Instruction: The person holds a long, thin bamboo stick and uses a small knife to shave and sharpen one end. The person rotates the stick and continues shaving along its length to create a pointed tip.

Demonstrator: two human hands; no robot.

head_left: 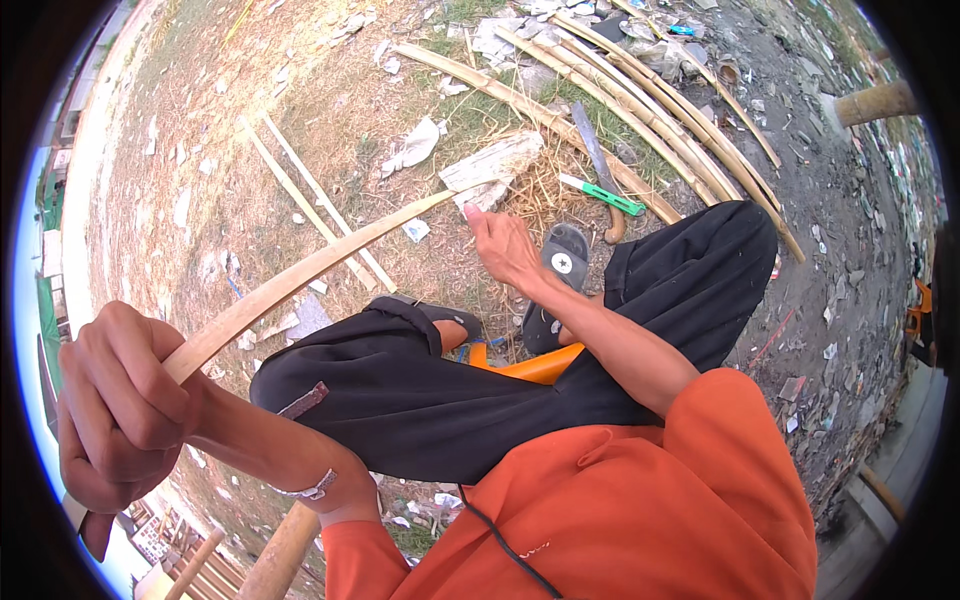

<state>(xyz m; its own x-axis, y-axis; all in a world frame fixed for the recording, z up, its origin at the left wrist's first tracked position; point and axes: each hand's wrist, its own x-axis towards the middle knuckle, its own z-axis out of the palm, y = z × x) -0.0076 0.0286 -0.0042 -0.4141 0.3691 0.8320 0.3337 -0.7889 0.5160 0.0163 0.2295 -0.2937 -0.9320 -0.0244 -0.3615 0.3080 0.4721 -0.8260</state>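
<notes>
A long, pale bamboo strip (310, 270) slants up from the lower left to the middle. My left hand (125, 405) is closed around its near end, the fingers wrapped over it. A dark brown piece (97, 535) shows below this hand; I cannot make out what it is. My right hand (505, 245) is at the strip's far end, fingers curled, thumb against the tip. Just past that tip lies a weathered whitish block (490, 165). To its right, a green-handled cutter knife (602, 195) lies across a long blade (593, 145) with a curved wooden handle (615, 225).
Two thin bamboo strips (325, 205) lie on the dry grass to the left. Several long bamboo poles (640, 110) stretch across the far right. My sandals (565, 262) and an orange seat (540, 367) are below me. Paper scraps and rubble litter the ground.
</notes>
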